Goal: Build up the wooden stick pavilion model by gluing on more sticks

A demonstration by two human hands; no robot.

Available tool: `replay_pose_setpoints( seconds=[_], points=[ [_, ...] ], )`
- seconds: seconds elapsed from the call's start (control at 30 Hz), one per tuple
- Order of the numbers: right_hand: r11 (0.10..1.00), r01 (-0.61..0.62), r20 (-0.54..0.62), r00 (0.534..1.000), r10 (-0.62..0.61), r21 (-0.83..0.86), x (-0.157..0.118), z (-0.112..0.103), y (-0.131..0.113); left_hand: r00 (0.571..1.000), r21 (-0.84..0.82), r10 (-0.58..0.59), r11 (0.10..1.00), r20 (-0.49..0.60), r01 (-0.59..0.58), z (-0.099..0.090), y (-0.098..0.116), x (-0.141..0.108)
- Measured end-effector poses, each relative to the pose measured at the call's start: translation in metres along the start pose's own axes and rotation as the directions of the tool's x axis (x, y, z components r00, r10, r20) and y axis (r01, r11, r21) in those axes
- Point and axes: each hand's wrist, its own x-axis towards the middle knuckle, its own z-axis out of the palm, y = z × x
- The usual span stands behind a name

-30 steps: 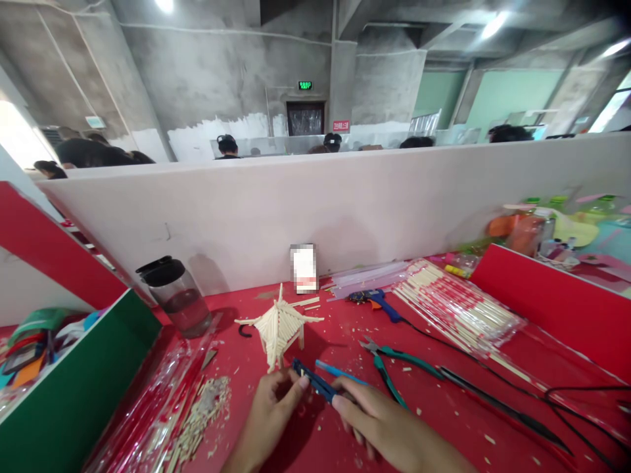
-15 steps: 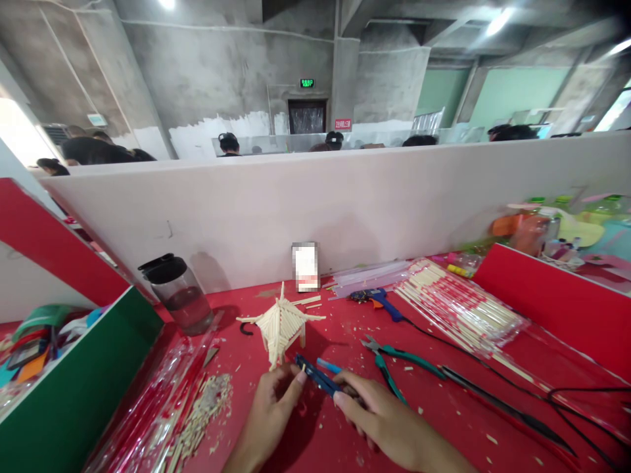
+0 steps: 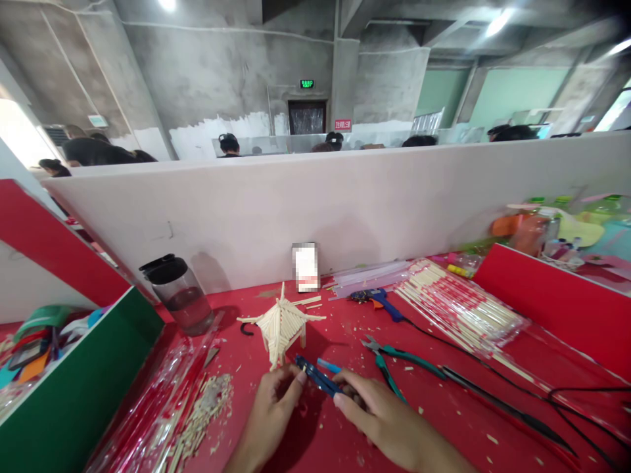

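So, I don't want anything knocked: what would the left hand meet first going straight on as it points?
The left hand, at the blue tool, would probably meet the stick model first; how close is unclear.

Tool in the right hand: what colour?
Dark blue tool; best seen in the head view.

slim dark blue tool (image 3: pixel 319 378) down at 6 o'clock, kinda slanted, tip aimed at 10 o'clock, tiny pale stick (image 3: pixel 304 370) right by that tip, mostly hidden so can't really tell its shape
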Motion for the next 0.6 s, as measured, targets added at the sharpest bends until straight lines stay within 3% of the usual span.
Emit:
replay_pose_setpoints(
  seconds=[0.23,0.6],
  points=[
    [0.997,0.052,-0.031,0.998,-0.053,-0.054,0.0011,0.0032,0.0023,1.0,-0.014,0.012,1.0,-0.026,-0.012,0.0013,0.0002,-0.0015],
    [0.982,0.021,-0.059,0.998,-0.032,-0.186,0.0006,0.0061,0.004,0.998,0.049,0.06,0.997,-0.014,-0.059,0.0029,-0.0011,-0.0036]
  ],
)
